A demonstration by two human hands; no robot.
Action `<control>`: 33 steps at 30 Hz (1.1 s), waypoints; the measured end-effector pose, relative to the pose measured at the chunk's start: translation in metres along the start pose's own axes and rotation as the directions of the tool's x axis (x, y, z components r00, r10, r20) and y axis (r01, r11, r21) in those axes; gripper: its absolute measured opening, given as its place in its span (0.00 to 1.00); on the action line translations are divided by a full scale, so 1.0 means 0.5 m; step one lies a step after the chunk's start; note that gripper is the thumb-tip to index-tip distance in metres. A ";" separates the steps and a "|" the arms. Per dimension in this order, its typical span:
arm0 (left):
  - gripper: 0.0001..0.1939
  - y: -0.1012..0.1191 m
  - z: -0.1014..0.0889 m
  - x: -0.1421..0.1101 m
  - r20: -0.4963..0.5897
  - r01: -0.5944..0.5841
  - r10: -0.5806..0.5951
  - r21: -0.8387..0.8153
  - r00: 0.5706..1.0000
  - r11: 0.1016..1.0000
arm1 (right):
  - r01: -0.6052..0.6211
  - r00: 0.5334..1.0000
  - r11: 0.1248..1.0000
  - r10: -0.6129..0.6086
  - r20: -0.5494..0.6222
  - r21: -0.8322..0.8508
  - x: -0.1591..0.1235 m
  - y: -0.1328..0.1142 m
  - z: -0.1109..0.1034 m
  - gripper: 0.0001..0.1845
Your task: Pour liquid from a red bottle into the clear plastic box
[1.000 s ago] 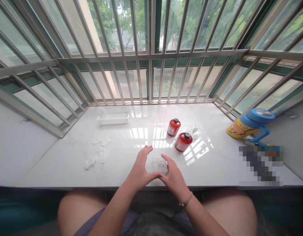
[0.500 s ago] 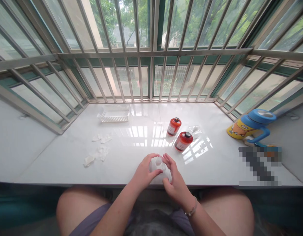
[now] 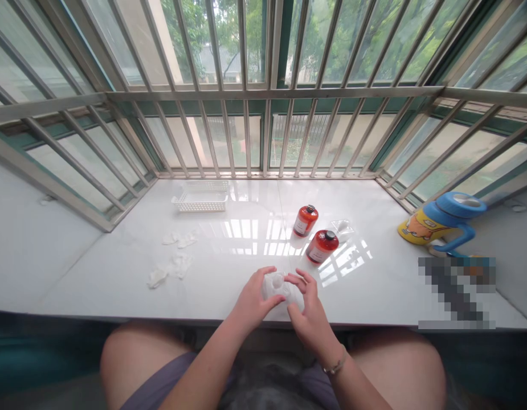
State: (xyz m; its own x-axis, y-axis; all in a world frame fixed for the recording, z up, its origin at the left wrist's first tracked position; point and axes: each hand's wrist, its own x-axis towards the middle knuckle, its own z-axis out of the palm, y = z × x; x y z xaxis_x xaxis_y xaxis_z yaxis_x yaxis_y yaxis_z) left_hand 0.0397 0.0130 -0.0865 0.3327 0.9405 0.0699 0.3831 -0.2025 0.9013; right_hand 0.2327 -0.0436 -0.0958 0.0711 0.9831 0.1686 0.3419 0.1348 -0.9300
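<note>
Close to the table's front edge, my left hand (image 3: 255, 299) curves its thumb and fingers round a translucent whitish plastic piece (image 3: 277, 282) with a round part on top. Its exact kind is unclear. On its right side, my right hand (image 3: 308, 308) has bent fingers, with the fingertips and thumb at the piece. Parts of the piece are hidden by both hands. Just beyond my right hand stand two red bottles with black caps and pale labels, a nearer one (image 3: 322, 248) and a farther one (image 3: 305, 221).
The glossy white table (image 3: 229, 267) ends at a barred window. White crumpled scraps (image 3: 182, 265) lie at left, below a white perforated basket (image 3: 202, 205). Clear plastic (image 3: 342, 228) lies beside the bottles. A blue-and-yellow handled flask (image 3: 442, 219) stands at right, near a pixelated patch (image 3: 455, 293).
My right hand's fingers have bent and spread somewhat, and the hand sits slightly farther right. My left hand keeps its hold on the plastic piece. The whole view has shifted slightly.
</note>
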 end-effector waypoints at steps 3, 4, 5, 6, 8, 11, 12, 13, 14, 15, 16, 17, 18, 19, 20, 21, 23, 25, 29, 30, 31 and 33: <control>0.34 -0.001 0.000 0.000 0.006 0.001 -0.001 -0.009 1.000 1.000 | -0.024 0.995 1.000 0.024 -0.100 -0.004 0.002 0.007 0.000 0.29; 0.35 -0.001 0.000 0.000 0.007 -0.002 0.002 -0.010 1.000 1.000 | -0.016 0.995 1.000 0.017 -0.094 0.008 0.003 0.006 -0.001 0.30; 0.35 -0.002 0.001 0.000 0.008 -0.003 0.003 -0.011 1.000 1.000 | -0.003 0.998 1.000 0.005 -0.066 0.022 0.003 0.005 -0.002 0.33; 0.34 -0.002 0.001 0.000 0.009 -0.003 0.003 -0.012 1.000 1.000 | 0.010 1.000 0.999 -0.009 -0.029 0.032 0.004 0.002 -0.003 0.37; 0.34 -0.001 0.001 0.000 0.010 0.002 -0.002 -0.015 1.000 1.000 | 0.030 0.999 0.999 -0.031 0.019 0.029 0.003 -0.003 -0.004 0.39; 0.34 -0.002 0.002 -0.001 0.006 0.006 -0.006 -0.022 1.000 1.000 | 0.021 0.998 1.000 -0.022 -0.054 -0.016 0.002 -0.002 -0.004 0.23; 0.34 -0.002 0.002 -0.001 0.004 0.005 -0.005 -0.022 1.000 1.000 | 0.010 0.996 0.999 -0.013 -0.091 -0.034 0.002 -0.001 -0.004 0.17; 0.34 -0.003 0.002 -0.001 0.000 0.002 -0.002 -0.022 1.000 1.000 | 0.004 0.993 0.999 -0.009 -0.118 -0.048 0.002 0.000 -0.003 0.14; 0.34 -0.003 0.002 0.000 -0.002 -0.003 0.003 -0.021 1.000 1.000 | 0.007 0.991 0.999 -0.014 -0.132 -0.053 0.003 0.000 -0.002 0.14; 0.34 -0.004 0.002 0.000 -0.004 -0.008 0.008 -0.019 1.000 1.000 | 0.019 0.991 0.999 -0.025 -0.129 -0.048 0.004 -0.001 -0.002 0.17; 0.33 -0.004 0.002 0.000 -0.005 -0.012 0.012 -0.018 1.000 1.000 | 0.035 0.993 0.999 -0.038 -0.112 -0.034 0.005 -0.004 -0.001 0.21; 0.33 -0.004 0.003 0.001 -0.008 -0.016 0.016 -0.017 1.000 1.000 | 0.047 0.995 0.999 -0.048 -0.083 -0.019 0.007 -0.009 0.001 0.25; 0.32 -0.005 0.004 0.001 -0.013 -0.019 0.019 -0.017 1.000 1.000 | 0.053 0.997 0.999 -0.054 -0.048 -0.009 0.009 -0.014 0.002 0.29; 0.32 -0.004 0.005 0.001 -0.019 -0.022 0.022 -0.016 1.000 1.000 | 0.054 0.998 0.999 -0.054 -0.011 -0.006 0.012 -0.019 0.005 0.32; 0.32 -0.004 0.007 0.001 -0.025 -0.025 0.024 -0.015 0.999 1.000 | 0.050 0.999 0.999 -0.050 0.022 -0.010 0.016 -0.024 0.007 0.33; 0.31 -0.004 0.009 0.001 -0.034 -0.027 0.027 -0.015 0.999 1.000 | 0.045 0.998 0.999 -0.044 0.044 -0.016 0.020 -0.028 0.010 0.34; 0.30 -0.003 0.014 0.000 -0.057 -0.031 0.030 -0.011 0.998 0.999 | 0.032 0.998 0.999 -0.031 0.046 -0.020 0.029 -0.032 0.016 0.32; 0.29 -0.004 0.020 -0.003 -0.087 -0.030 0.029 -0.005 0.996 1.000 | 0.020 1.000 0.999 -0.020 0.009 -0.028 0.039 -0.032 0.021 0.27; 0.28 -0.012 0.032 -0.007 -0.157 -0.046 0.048 0.017 0.986 0.999 | 0.021 0.994 0.993 -0.033 -0.101 -0.114 0.058 -0.029 0.023 0.20; 0.28 -0.014 0.036 -0.008 -0.176 -0.054 0.058 0.026 0.983 0.998 | 0.018 0.992 0.991 -0.035 -0.119 -0.135 0.062 -0.029 0.022 0.19; 0.27 -0.015 0.041 -0.009 -0.196 -0.064 0.070 0.037 0.978 0.997 | 0.016 0.991 0.988 -0.036 -0.130 -0.152 0.065 -0.031 0.021 0.19; 0.26 -0.017 0.052 -0.011 -0.243 -0.085 0.100 0.070 0.965 0.994 | 0.015 0.991 0.983 -0.039 -0.126 -0.181 0.069 -0.035 0.018 0.18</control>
State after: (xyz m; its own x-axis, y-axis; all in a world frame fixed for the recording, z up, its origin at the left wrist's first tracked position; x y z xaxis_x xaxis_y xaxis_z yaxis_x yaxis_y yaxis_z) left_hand 0.0572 0.0025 -0.1057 0.1503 0.9535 0.2613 0.4130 -0.3007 0.8597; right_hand 0.2209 -0.0108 -0.0766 0.1756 0.9537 0.2443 0.5069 0.1252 -0.8529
